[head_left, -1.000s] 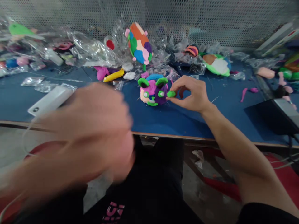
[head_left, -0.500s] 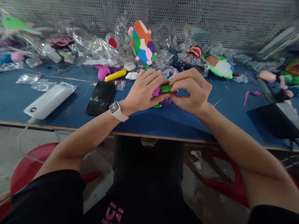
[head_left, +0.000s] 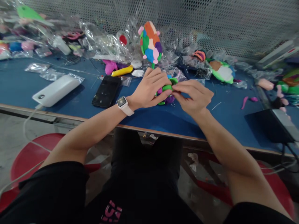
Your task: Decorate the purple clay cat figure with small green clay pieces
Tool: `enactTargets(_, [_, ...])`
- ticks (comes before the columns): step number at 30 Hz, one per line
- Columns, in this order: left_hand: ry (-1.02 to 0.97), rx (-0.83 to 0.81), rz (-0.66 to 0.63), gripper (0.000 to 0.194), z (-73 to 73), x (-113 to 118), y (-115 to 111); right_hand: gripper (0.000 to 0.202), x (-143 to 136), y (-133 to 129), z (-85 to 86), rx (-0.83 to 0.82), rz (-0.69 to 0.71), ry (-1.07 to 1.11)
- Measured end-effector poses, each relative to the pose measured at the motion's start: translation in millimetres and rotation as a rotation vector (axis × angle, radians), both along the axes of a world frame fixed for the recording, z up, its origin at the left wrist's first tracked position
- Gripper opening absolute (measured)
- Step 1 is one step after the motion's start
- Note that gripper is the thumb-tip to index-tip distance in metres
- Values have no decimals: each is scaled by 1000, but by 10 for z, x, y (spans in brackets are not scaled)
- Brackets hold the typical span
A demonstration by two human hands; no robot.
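My left hand [head_left: 150, 88], with a white watch on its wrist, is closed round a green clay piece [head_left: 167, 88] over the table's middle. From the right, my right hand [head_left: 195, 95] pinches the edge of the same piece between thumb and fingertips. Purple clay [head_left: 170, 99] shows just below the fingers, partly hidden by them. Behind my left hand stands a many-coloured clay shape [head_left: 150, 42] on a green stem. A yellow ridged tool [head_left: 122, 71] lies to its left beside magenta clay [head_left: 110, 66].
A black phone [head_left: 106, 91] and a white power bank [head_left: 57, 90] with a cable lie at left. Plastic bags [head_left: 102, 40] line the mesh at the back. A clay-covered shape [head_left: 221, 72] lies at back right, a black box [head_left: 273, 124] at the right edge.
The fingers of my right hand have drawn closer together and lie flatter at the green piece. The camera view has shifted, so the table's things stand a little further right on the left side.
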State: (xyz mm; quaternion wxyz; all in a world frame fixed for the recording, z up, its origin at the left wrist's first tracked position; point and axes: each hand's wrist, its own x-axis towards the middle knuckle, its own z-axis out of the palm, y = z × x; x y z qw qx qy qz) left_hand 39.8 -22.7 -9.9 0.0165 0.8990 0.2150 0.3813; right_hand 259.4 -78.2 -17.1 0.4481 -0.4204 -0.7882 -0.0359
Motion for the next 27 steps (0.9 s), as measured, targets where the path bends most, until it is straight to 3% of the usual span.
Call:
enactTargets(5, [-46, 66, -47, 59, -44, 43, 44, 12, 16, 72, -33, 252, 104, 14])
enactTargets(10, [-63, 154, -21, 55, -2, 41, 82, 18, -18, 61, 16, 175, 85, 24])
enactTargets(15, [-228, 351, 39, 46, 64, -92, 248, 17, 68, 138, 95, 244, 40, 502])
enactTargets(17, [-250, 336, 55, 43, 81, -141, 312, 16, 174, 191, 120, 286, 5, 563])
enactTargets(21, [-305, 272, 73, 39, 104, -147, 332, 20, 338, 242, 131, 195, -16, 515])
enactTargets(27, [-300, 156, 53, 44, 71, -112, 314, 26, 278, 198, 127, 135, -30, 395])
